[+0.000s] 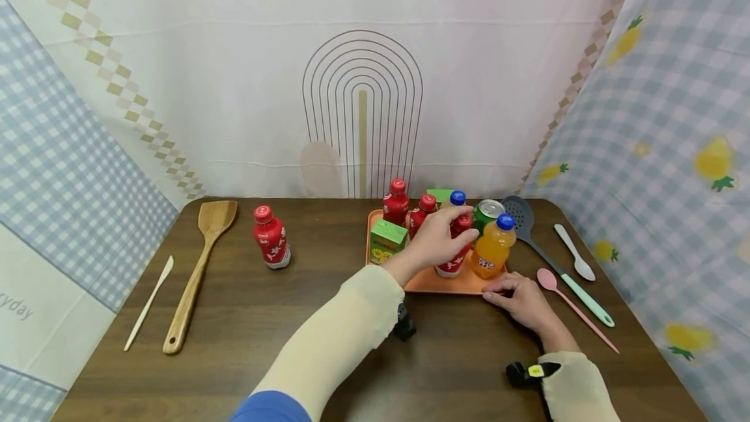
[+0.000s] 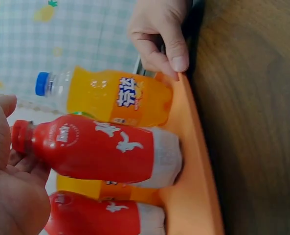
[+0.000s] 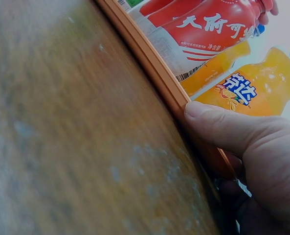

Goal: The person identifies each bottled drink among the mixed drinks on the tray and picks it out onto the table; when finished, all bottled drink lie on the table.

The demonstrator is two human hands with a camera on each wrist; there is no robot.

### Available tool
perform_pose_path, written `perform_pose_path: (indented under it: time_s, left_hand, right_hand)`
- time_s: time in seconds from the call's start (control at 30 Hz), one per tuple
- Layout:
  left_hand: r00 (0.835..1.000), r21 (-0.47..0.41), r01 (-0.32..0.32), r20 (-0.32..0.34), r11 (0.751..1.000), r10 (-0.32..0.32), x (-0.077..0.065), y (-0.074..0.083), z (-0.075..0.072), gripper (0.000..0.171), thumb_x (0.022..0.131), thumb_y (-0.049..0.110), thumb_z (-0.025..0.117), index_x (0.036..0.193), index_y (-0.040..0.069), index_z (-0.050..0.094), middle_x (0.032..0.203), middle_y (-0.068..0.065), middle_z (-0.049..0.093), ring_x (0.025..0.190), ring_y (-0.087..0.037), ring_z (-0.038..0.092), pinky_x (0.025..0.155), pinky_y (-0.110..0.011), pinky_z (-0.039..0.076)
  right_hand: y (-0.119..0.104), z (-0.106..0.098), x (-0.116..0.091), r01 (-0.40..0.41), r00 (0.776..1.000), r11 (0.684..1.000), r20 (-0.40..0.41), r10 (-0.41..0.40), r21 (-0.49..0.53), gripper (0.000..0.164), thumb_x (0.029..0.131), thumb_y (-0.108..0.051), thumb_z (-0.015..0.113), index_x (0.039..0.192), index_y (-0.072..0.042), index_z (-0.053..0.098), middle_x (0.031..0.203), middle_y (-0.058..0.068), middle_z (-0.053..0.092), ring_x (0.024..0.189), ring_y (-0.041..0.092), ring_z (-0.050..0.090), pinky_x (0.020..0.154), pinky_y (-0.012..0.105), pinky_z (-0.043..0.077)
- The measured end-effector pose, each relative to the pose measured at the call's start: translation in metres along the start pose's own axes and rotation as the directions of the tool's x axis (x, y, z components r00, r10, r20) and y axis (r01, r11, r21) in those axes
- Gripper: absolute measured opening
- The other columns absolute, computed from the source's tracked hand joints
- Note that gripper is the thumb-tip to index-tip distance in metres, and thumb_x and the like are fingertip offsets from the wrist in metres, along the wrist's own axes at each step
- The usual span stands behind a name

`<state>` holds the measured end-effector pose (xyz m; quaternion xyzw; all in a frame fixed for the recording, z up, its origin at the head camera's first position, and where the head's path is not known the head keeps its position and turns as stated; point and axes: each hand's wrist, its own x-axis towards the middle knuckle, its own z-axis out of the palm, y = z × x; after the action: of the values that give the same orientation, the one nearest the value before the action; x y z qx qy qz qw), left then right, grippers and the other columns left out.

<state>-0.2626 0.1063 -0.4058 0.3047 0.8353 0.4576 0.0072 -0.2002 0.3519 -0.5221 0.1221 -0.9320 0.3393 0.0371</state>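
Note:
My left hand (image 1: 439,236) is at the top of a red bottle (image 2: 105,149) with a white base, which stands on an orange tray (image 1: 439,285). Thumb and fingers spread to either side of its red cap (image 2: 21,136); in the left wrist view the thumb is apart from the cap and other fingers lie behind it. At the tray's near right corner, my right hand (image 1: 521,301) pinches the rim, thumb (image 3: 208,115) on top. Just beside that hand stands an orange soda bottle (image 1: 493,249) with a blue cap.
Also on the tray are more red bottles (image 1: 396,204), a green carton (image 1: 387,239) and a green can (image 1: 487,212). Another red bottle (image 1: 272,239) stands apart, left. A wooden spatula (image 1: 196,279) and white knife (image 1: 149,305) lie far left; a slotted turner (image 1: 521,217) and spoons (image 1: 547,279) lie right.

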Motion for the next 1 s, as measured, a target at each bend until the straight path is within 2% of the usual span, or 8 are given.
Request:
perform_pose_path:
  time_s: [0.1, 0.3, 0.73, 1.0]
  left_hand:
    - [0.999, -0.027, 0.023, -0.026, 0.999, -0.024, 0.000, -0.003, 0.005, 0.046, 0.098, 0.037, 0.054, 0.140, 0.020, 0.050, 0.136, 0.003, 0.053, 0.119, -0.010, 0.053, 0.099, -0.032, 0.045]
    - [0.996, -0.045, 0.059, -0.066, 0.997, -0.062, -0.002, -0.009, 0.014, 0.038, 0.101, 0.037, 0.047, 0.137, 0.029, 0.051, 0.134, 0.007, 0.055, 0.112, -0.008, 0.056, 0.097, -0.032, 0.046]
    - [0.995, -0.025, 0.060, -0.075, 0.998, -0.062, -0.011, -0.008, 0.014, 0.038, 0.101, 0.039, 0.045, 0.137, 0.030, 0.050, 0.133, 0.008, 0.055, 0.112, -0.008, 0.055, 0.096, -0.033, 0.047]
    - [0.996, 0.016, 0.038, -0.081, 0.999, -0.037, -0.019, -0.009, 0.013, 0.038, 0.100, 0.036, 0.047, 0.137, 0.026, 0.050, 0.129, 0.008, 0.057, 0.109, -0.008, 0.056, 0.094, -0.032, 0.048]
  right_hand:
    - [0.000, 0.000, 0.000, -0.001, 1.000, 1.000, 0.001, 0.001, 0.001, 0.008, 0.082, -0.035, 0.076, 0.087, -0.029, 0.076, 0.088, -0.014, 0.068, 0.090, 0.012, 0.056, 0.081, 0.029, 0.047]
    - [0.001, 0.000, 0.000, 0.003, 1.000, 1.000, 0.004, -0.003, -0.007, 0.007, 0.082, -0.034, 0.076, 0.087, -0.029, 0.076, 0.088, -0.015, 0.067, 0.090, 0.010, 0.056, 0.083, 0.028, 0.047]
    - [0.001, 0.004, -0.001, 0.055, 0.998, 0.998, -0.030, -0.055, 0.006, 0.005, 0.082, -0.029, 0.078, 0.086, -0.027, 0.076, 0.086, -0.015, 0.068, 0.088, 0.009, 0.056, 0.080, 0.023, 0.045]
    - [0.002, 0.004, -0.002, 0.075, 0.996, 0.997, -0.056, -0.075, -0.005, 0.005, 0.081, -0.026, 0.078, 0.085, -0.028, 0.076, 0.086, -0.015, 0.068, 0.087, 0.008, 0.056, 0.078, 0.018, 0.043]
